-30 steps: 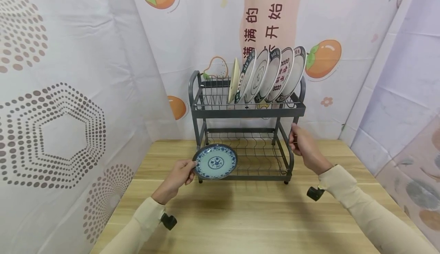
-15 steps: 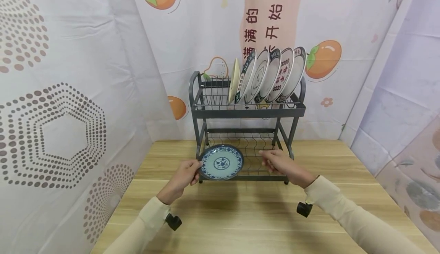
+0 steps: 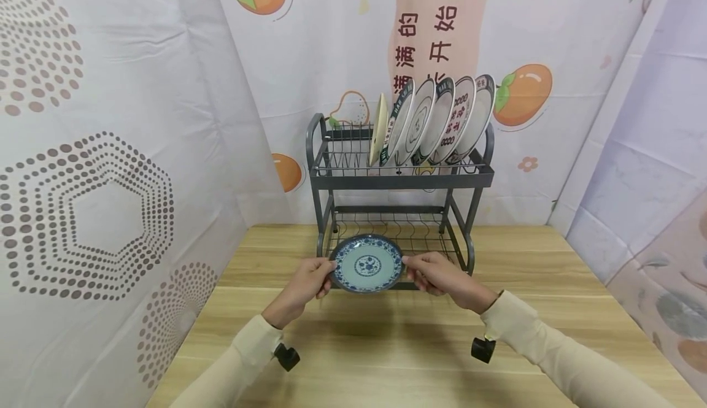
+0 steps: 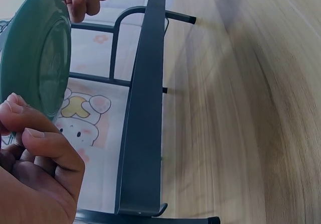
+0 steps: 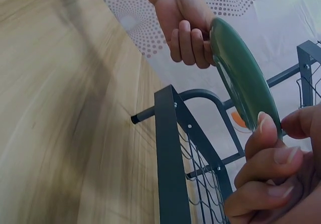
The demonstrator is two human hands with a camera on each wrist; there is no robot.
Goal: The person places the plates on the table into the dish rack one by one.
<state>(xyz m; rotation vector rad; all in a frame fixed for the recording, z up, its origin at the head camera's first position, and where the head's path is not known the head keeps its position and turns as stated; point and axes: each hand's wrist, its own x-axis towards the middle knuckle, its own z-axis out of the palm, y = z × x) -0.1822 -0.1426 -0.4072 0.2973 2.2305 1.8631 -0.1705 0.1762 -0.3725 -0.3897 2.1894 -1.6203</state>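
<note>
A blue-and-white patterned plate is held level in front of the rack's lower tier, above the table. My left hand pinches its left rim, thumb on top and fingers underneath. On the opposite rim, my right hand pinches it between thumb and forefinger. Both wrist views look at the plain green underside of the plate, with the left fingers curled below the rim. In the right wrist view, the right hand's forefinger and thumb meet the edge of the plate.
A dark metal two-tier dish rack stands on the wooden table. Several white plates with printed rims lean upright in its top tier, toward the right, beside a cream plate. Patterned curtains surround the table.
My right hand has come from the rack's right post leftward and down, and now grips the plate's right rim. My left hand has carried the plate a little to the right.
</note>
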